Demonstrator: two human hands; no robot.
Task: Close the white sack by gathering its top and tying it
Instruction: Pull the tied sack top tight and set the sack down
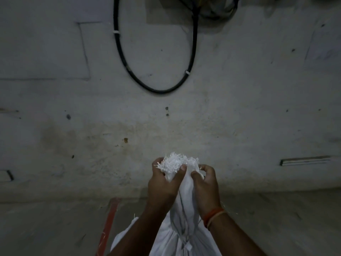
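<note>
The left hand (162,183) and right hand (204,183) both grip the white sack's (184,228) bunched, frayed top, its contents hidden.

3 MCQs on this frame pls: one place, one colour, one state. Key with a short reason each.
1. Where does the cable hang?
A. on the wall above the sack
B. across the floor
C. round the sack

2. What colour is the band on the right wrist?
A. blue
B. orange
C. green

3. How is the top of the sack?
A. spread flat
B. tied with rope
C. bunched in both hands

Key: A, it loops on the wall; B, orange at the wrist; C, left hand and right hand grip the gathered neck.
</note>
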